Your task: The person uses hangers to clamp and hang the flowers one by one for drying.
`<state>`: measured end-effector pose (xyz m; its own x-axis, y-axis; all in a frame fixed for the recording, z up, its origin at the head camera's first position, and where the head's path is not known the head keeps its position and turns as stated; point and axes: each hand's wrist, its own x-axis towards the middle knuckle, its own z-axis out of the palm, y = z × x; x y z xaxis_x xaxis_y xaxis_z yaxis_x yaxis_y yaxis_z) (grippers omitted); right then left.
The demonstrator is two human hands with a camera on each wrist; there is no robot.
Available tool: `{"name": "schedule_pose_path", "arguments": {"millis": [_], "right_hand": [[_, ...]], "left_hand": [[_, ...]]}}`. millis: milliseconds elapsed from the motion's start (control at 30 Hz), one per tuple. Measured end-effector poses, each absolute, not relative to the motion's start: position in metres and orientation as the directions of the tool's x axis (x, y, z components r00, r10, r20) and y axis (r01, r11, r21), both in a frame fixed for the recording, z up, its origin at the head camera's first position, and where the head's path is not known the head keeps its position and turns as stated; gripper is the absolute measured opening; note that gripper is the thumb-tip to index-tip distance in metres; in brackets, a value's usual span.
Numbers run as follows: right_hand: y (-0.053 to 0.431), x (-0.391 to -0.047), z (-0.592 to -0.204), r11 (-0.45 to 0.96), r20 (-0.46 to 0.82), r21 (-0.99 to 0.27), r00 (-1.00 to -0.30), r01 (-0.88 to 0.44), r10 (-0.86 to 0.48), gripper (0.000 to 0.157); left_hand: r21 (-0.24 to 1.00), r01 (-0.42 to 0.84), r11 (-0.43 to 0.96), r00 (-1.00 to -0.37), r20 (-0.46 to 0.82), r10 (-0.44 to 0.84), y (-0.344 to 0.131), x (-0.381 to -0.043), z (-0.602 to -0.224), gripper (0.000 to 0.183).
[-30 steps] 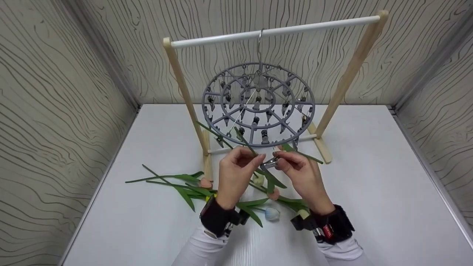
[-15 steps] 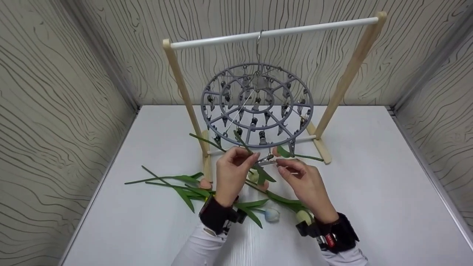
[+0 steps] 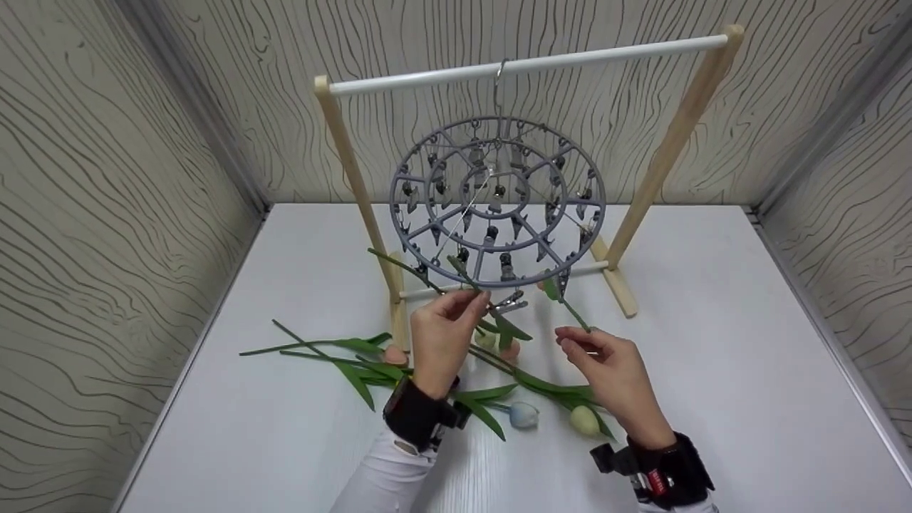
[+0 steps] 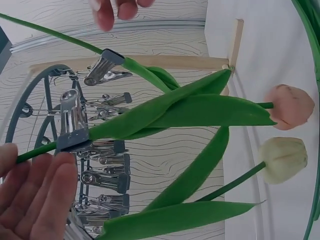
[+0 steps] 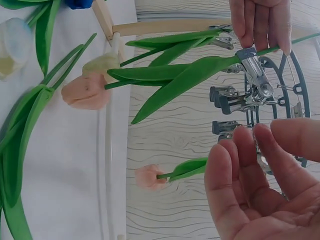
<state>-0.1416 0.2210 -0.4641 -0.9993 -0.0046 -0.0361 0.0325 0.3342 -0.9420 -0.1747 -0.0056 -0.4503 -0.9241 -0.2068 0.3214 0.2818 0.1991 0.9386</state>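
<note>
My left hand [image 3: 445,335] pinches the green stem of a pink tulip [image 4: 290,106] between thumb and fingers. A metal clip [image 4: 72,120] with grey tips is closed on that stem, just beside the fingertips. The clip hangs from the rim of a round grey drying hanger [image 3: 484,283]. My right hand [image 3: 613,370] holds nothing; its fingers are loosely bent, apart from the clip. Near its fingertips in the head view ends the stem of another clipped pink tulip [image 5: 150,177]. A cream tulip [image 4: 283,160] hangs beside the held one.
The hanger hooks onto the white bar [image 3: 541,63] of a wooden stand [image 3: 659,157]. Several clips dangle around its rings. Below lie more tulips, among them a blue-white one [image 3: 524,415], a pale yellow one [image 3: 584,420] and a pink one [image 3: 395,355].
My right hand has let go of the clip and moved right and down, away from it. The clip now sits on the stem. My left hand has shifted slightly left, still pinching the stem.
</note>
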Motion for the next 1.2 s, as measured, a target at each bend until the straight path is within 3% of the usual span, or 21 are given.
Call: {"name": "schedule_pose_path", "arguments": {"millis": [767,1200], "right_hand": [[0.225,-0.122,-0.461,0.366,-0.077,-0.926,-0.995,0.094,0.060,0.021],[0.232,-0.124,-0.482,0.604,-0.008,-0.797,-1.000,0.011,0.007,0.017]], "left_hand": [[0.917,0.329,0.228,-0.917,0.368,-0.157,-0.008,-0.167,-0.447,0.020],[0.929,0.351,0.120,-0.916,0.367,-0.164,-0.020,-0.154,-0.447,0.045]]}}
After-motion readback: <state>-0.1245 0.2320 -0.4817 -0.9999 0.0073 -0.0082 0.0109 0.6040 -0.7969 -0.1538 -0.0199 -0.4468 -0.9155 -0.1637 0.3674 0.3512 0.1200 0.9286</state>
